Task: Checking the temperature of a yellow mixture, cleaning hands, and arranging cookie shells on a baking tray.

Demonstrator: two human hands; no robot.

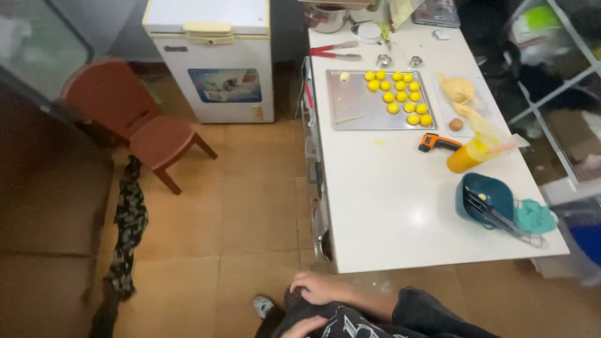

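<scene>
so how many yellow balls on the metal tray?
13 yellow balls, all clustered in the right half of the metal tray, in rough rows running down to its right edge. One paler ball sits apart at top left. None look hidden.

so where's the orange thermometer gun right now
In the head view the orange thermometer gun lies on the white table, toward its right side, just below the metal tray of yellow balls and left of the orange cup.

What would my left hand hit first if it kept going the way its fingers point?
The left hand rests on dark clothing, fingers pointing left and slightly down. That way looks free: only bare tiled floor, then perhaps the dark patterned cloth, though depth is unclear.
</scene>
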